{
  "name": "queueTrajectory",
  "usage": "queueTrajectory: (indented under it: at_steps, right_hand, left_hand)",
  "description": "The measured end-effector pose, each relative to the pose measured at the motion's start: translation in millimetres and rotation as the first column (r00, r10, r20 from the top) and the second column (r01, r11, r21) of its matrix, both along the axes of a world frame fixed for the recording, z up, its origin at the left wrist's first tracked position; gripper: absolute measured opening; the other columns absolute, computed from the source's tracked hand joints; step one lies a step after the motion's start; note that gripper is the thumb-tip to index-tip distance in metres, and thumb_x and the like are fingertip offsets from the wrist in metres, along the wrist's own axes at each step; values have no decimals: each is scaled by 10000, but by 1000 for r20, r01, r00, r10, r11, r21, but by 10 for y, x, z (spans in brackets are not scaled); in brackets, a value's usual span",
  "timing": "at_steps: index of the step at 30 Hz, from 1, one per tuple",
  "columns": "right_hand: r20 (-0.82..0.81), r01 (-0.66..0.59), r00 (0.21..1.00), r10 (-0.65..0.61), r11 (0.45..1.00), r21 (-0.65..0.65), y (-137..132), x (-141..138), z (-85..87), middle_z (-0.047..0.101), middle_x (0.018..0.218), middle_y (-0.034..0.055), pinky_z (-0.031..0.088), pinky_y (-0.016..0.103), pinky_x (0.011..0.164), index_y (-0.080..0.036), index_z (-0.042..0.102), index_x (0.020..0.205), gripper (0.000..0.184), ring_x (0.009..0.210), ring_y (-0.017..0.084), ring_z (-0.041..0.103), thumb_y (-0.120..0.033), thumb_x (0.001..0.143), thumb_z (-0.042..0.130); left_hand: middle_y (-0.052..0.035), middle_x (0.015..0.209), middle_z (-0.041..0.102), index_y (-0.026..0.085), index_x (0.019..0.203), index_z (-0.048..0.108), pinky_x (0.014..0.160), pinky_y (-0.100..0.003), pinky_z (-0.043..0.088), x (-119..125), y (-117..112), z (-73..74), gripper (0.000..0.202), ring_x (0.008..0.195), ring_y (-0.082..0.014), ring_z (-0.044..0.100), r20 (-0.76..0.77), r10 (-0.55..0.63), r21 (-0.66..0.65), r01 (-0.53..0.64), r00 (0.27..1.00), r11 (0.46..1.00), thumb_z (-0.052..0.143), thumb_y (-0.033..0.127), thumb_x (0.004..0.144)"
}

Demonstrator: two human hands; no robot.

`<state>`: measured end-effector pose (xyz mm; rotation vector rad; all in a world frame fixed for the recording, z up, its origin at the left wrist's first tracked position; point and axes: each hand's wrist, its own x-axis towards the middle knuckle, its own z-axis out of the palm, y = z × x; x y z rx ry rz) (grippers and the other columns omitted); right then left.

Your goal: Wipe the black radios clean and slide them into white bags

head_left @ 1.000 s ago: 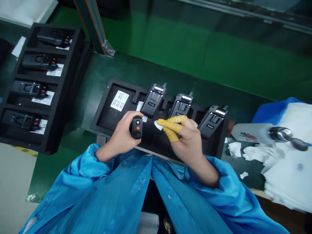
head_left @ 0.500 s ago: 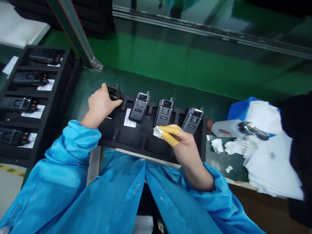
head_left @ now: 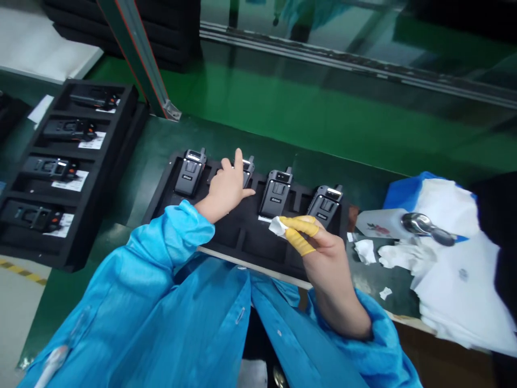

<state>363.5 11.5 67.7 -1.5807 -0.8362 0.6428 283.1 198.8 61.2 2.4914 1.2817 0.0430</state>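
My left hand is over the second handheld radio from the left, partly covering it. Its fingers are apart, with the thumb pointing right; whether it touches the radio is hard to tell. In my right hand, yellow-covered fingertips pinch a crumpled white wipe, just below the third radio. The leftmost radio and the rightmost radio also lie back-up in the black foam tray, each with a stubby antenna at the top.
Another black tray at left holds several radios with white labels. On the right are a whitish bottle with a metal top, a pile of white cloths and crumpled scraps. A metal post rises at the tray's far left.
My left hand has left the leftmost radio, which now shows fully in the tray, and moved right over the second one. My right hand keeps the wipe, nearly unmoved. The view has shifted slightly.
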Motion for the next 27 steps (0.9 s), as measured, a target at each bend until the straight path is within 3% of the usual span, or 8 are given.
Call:
queueTrajectory:
  at_steps: [2,5,8,11,14,19,23,27]
  right_hand:
    - [24,1,1000,-1,1000,11,-6,19,-5,707,871,-5,534,313,770,-352,770,877,146,827,139,640,-278,762,720]
    - [50,26,998,-27,1000,16,11,55,-8,715,883,3,536,335,790,-339,768,879,143,838,148,643,-267,777,700]
    - [116,42,992,-45,999,32,87,51,44,715,883,12,535,345,791,-316,767,881,148,839,153,640,-247,795,669]
    - [255,51,965,-63,997,52,192,-14,127,703,888,12,517,345,778,-316,758,932,195,849,153,631,-218,826,627]
    - [490,56,867,-96,994,96,274,-125,162,699,903,10,466,362,800,-319,746,977,243,860,149,630,-183,852,588]
    - [796,-7,598,-95,992,124,349,-288,80,681,890,-17,327,420,906,-357,729,980,330,840,138,583,-130,844,532]
    - [862,-95,504,42,995,7,383,-335,29,646,811,-23,252,442,940,-358,729,879,328,875,160,514,-132,836,495]
    - [868,-175,478,132,983,-53,353,-305,46,610,746,-32,228,442,942,-401,726,906,381,882,156,484,-118,847,478]
  left_hand:
    - [-227,1246,480,107,1475,266,841,-451,518,-72,63,-69,997,984,-363,652,124,-6,-46,11,992,999,810,235,649]
    - [-156,1191,503,125,1391,369,934,-452,490,-323,55,-79,907,1078,-336,601,370,-37,-103,80,928,992,784,177,586]
    - [-75,1117,515,171,1274,449,986,-425,474,-591,-92,-14,769,1096,-276,574,521,-81,-176,200,850,964,722,136,556]
    - [-52,1126,520,203,1149,484,964,-389,486,-773,-273,56,635,1080,-229,573,594,-121,-206,295,795,933,599,46,545]
    - [-51,1137,543,208,1104,477,945,-379,491,-839,-397,93,575,1079,-218,576,618,-132,-208,323,775,924,554,30,563]
    - [-42,1090,581,216,1092,460,906,-374,506,-812,-450,59,560,1045,-219,595,644,-184,-158,365,742,918,566,35,574]
    - [-41,1072,592,226,1081,463,887,-373,511,-794,-450,27,543,1033,-220,602,654,-208,-139,386,727,912,586,38,587]
    - [-32,1064,598,229,1072,475,882,-370,508,-798,-450,47,530,1023,-213,600,649,-216,-134,389,730,911,599,44,591]
